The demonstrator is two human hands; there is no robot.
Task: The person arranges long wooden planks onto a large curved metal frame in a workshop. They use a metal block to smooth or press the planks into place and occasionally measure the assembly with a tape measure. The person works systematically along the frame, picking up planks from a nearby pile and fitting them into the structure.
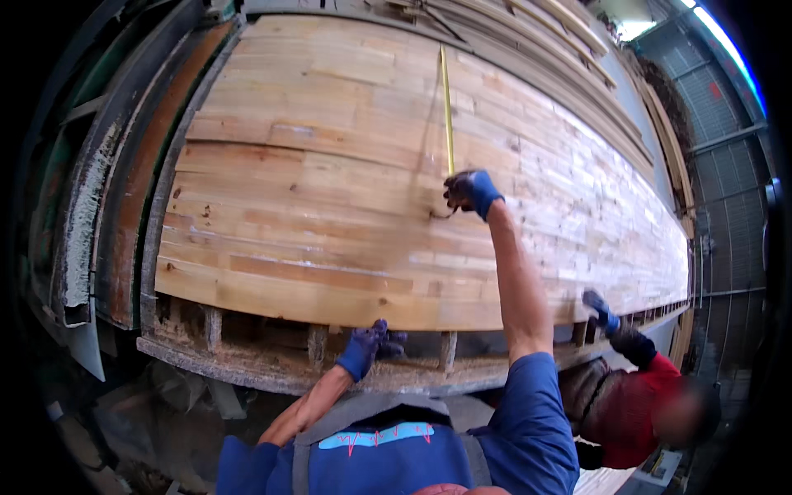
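A broad light-wood panel made of many glued strips lies in front of me. My right hand, in a dark glove with a blue cuff, reaches over its middle. It is closed on a tape measure, whose body is mostly hidden by the fingers. The yellow tape blade runs from that hand to the panel's far edge, and a dark strap hangs beside the hand. At the panel's near edge is my left hand, gloved the same way. Its fingers look spread against the edge, with nothing seen in them.
Under the panel runs a sawdust-covered frame with short uprights. Rusty metal beams stand at the left. Long boards lie beyond the far edge. On the right, a person in red rests a gloved hand at the panel's near edge.
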